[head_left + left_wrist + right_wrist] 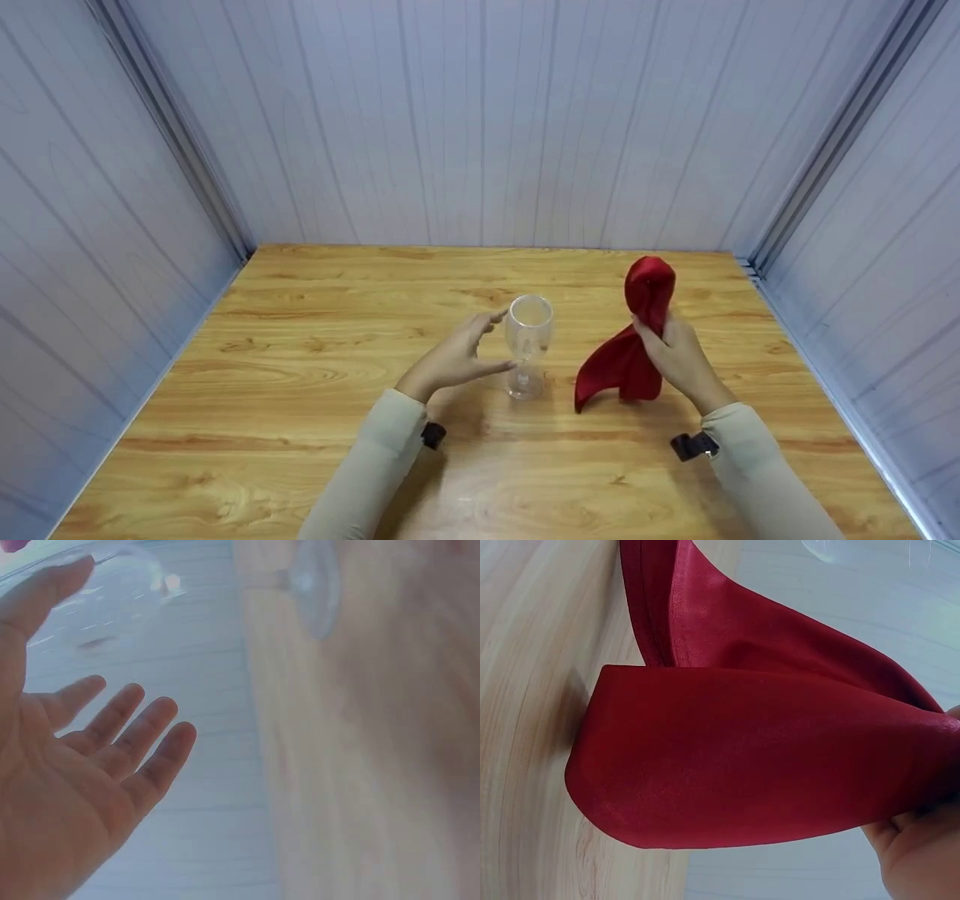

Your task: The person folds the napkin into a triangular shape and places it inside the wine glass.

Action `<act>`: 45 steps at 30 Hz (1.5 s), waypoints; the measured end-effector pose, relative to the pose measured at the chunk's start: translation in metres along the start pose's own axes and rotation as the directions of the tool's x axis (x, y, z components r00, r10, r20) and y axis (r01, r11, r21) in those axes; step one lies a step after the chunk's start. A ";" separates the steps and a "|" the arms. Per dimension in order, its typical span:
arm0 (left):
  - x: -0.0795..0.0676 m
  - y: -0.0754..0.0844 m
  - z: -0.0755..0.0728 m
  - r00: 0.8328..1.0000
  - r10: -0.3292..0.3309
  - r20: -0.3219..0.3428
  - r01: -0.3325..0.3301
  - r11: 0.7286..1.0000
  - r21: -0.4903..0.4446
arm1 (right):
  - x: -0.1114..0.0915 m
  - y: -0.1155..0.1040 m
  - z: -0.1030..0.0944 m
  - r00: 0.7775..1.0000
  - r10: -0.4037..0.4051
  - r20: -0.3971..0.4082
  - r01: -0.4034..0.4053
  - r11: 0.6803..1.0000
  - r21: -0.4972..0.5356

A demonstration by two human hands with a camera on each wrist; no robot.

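A clear stemmed glass [529, 337] stands upright near the middle of the wooden table, its round foot [315, 586] resting on the wood. My left hand [459, 356] is at the glass's left side, thumb and fingers spread around the bowl without curling in. In the left wrist view the palm of that hand [82, 757] faces the camera with nothing in it. To the right of the glass, my right hand [679, 356] grips a red cloth [622, 364] by its gathered middle. One end of the cloth bulges above the hand; the rest hangs below in folds [742, 757].
The wooden table [315, 360] extends to a pale panelled wall [480, 127] at the back. Similar panels with metal corner rails stand at left and right. Each wrist carries a dark strap-on device [694, 445].
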State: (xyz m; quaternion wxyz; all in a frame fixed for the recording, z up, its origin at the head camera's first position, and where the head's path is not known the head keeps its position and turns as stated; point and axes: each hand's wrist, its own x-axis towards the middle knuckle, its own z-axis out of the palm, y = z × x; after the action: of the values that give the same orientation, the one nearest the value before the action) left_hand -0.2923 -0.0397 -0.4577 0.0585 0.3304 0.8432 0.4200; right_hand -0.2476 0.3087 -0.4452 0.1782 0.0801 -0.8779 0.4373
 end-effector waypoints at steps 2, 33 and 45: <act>0.000 0.005 -0.006 0.999 0.033 -0.014 -0.032 0.999 0.038 | -0.001 0.000 0.000 1.000 -0.005 0.002 0.005 1.000 0.005; 0.053 0.101 -0.013 0.732 0.681 0.016 -0.516 0.539 0.665 | -0.002 -0.014 0.017 0.980 -0.141 0.144 0.145 0.989 -0.019; 0.060 0.110 -0.002 0.626 0.770 0.119 -0.529 0.308 0.791 | 0.003 -0.011 0.021 0.933 -0.330 0.142 0.339 0.940 -0.042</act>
State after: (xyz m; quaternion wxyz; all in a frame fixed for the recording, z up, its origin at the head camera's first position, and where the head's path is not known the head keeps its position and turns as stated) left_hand -0.2841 0.0424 -0.3633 -0.3848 0.5723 0.7226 0.0481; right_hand -0.2518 0.2848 -0.4477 0.1935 0.2515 -0.8753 0.3650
